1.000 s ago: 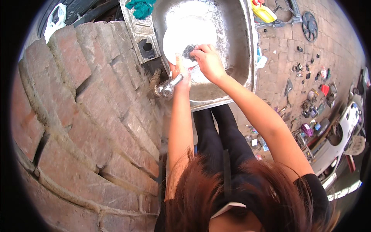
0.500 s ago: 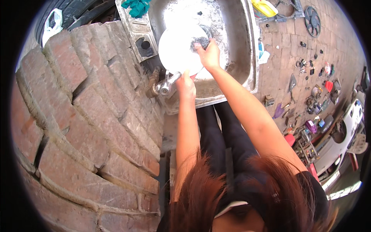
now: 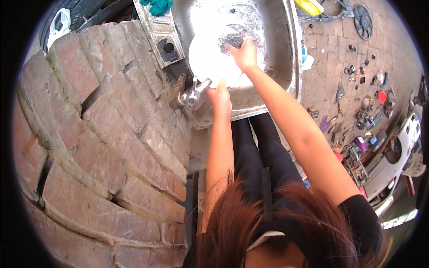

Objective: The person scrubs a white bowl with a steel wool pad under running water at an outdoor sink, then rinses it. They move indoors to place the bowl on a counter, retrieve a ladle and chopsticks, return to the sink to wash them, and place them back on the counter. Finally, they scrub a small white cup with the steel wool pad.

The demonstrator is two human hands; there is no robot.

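Observation:
A round white plate (image 3: 206,62), washed out by glare, is held over the near part of a metal sink (image 3: 279,80). My left hand (image 3: 220,99) grips its near edge, beside the tap (image 3: 193,96); most of the fingers are hidden under the plate. On the plate's right side my right hand (image 3: 246,54) is closed over a grey, rough-looking scouring pad (image 3: 230,41), pressed toward the plate. Glare blurs the pad's outline. The plate's far edge merges with the bright sink bottom.
A brick wall (image 3: 111,116) rises close on the left. On the sink's left ledge lies a teal cloth (image 3: 160,6). Beyond the right rim are a yellow container (image 3: 309,6), a fan wheel (image 3: 363,22) and several scattered parts on the brick floor (image 3: 330,53).
My right hand has slid slightly away from me across the plate with the grey scouring pad. My left hand keeps its hold; the view has shifted a little.

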